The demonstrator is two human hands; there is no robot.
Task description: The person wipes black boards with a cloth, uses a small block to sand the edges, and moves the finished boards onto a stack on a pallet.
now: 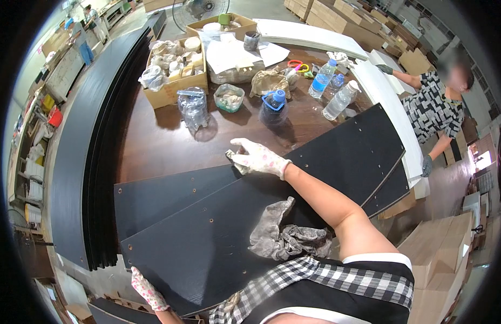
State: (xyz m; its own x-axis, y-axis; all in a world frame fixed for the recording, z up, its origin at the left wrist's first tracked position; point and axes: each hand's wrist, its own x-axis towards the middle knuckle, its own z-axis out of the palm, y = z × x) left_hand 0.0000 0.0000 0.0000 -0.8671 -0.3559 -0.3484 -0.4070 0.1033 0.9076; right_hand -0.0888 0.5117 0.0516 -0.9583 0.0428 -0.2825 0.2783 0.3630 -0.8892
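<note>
Two black boards with small holes overlap on the brown table [148, 140]. The upper board [191, 248] lies slantwise over the lower board [158, 194]. My right hand [258, 158], in a white glove with pink dots, reaches over the far edge of the boards. Its fingers are closed on a small crumpled grey piece [232, 157], mostly hidden. My left hand [148, 290], gloved alike, is beside the upper board's near left corner with its fingers stretched out; whether it touches the edge I cannot tell. A crumpled grey rag [283, 232] lies on the upper board near my body.
A stack of long black panels [83, 156] stands at the left. Across the table are a filled cardboard box [177, 86], a blue-capped jug [273, 108], plastic bottles [322, 78] and scissors [298, 66]. At the right, a person [437, 102] in dark gloves handles white panels [391, 116].
</note>
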